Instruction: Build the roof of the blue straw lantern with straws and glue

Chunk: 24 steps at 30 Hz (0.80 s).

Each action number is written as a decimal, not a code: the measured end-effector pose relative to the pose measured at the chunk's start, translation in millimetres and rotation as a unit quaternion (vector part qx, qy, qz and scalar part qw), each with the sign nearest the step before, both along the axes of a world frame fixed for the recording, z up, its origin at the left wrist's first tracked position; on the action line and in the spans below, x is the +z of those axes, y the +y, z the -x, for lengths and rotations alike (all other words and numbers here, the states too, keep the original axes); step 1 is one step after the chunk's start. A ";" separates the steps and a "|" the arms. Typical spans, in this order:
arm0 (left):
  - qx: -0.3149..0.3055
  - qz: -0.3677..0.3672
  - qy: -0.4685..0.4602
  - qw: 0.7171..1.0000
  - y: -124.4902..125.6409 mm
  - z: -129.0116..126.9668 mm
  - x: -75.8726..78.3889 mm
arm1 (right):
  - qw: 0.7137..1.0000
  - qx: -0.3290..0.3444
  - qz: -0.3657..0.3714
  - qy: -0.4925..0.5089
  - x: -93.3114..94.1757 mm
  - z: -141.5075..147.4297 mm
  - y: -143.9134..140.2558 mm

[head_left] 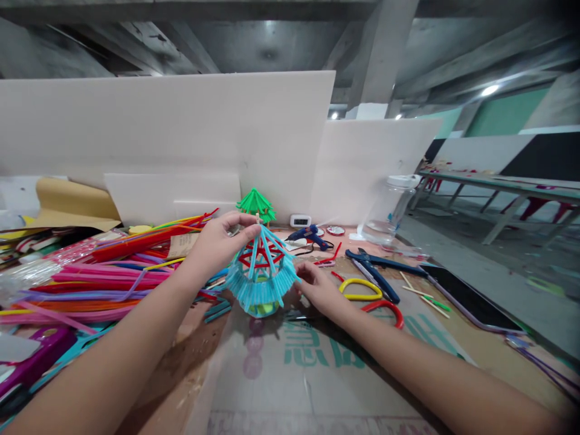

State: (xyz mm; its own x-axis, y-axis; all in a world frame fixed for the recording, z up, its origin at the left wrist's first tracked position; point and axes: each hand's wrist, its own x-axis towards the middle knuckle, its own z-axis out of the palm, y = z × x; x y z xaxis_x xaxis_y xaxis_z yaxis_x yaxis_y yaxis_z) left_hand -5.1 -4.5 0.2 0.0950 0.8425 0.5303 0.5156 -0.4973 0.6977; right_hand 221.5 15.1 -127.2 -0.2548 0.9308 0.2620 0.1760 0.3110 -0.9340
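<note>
Fuzzy blue pipe-cleaner pagoda [261, 279] held between 2 hands.
Left hand [217, 244] pinches its pointed tip; right hand [317, 287] grips the fringed, bristly rim on the cardboard-covered desk [317, 368].

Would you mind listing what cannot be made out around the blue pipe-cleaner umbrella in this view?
- Head view: the left hand covers the blue umbrella top, hiding what its fingertips pinch.
- The umbrella's fringe hides most of the green base.
- The right hand hides its own fingertips against the fringe.
- The digital display is too small to read.
- The pipe-cleaner pile is cut off at the left edge.
</note>
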 end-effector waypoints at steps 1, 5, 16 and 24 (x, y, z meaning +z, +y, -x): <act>-0.006 0.001 -0.009 1.000 0.2 0.3 -0.1 | 1.000 0.010 0.001 -0.005 0.8 0.0 -0.9; -0.026 0.006 -0.048 0.998 3.7 -1.6 -5.6 | 0.994 0.062 -0.021 -0.091 6.4 1.6 -4.2; -0.003 0.057 0.100 0.993 15.5 23.2 -2.9 | 0.975 -0.039 -0.049 -0.213 16.5 -13.9 8.9; 0.004 0.221 0.468 0.856 41.0 53.7 -33.8 | 0.959 -0.127 -0.059 -0.245 23.2 -44.6 31.4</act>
State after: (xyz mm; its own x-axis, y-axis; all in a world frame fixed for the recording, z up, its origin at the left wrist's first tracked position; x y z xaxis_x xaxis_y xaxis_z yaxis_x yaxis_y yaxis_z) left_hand -58.8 36.5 -33.7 0.2967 0.9439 -0.1451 0.9537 -0.2850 0.0960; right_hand 266.1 46.5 -104.1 -0.1428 0.9503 0.2767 0.6690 0.2987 -0.6806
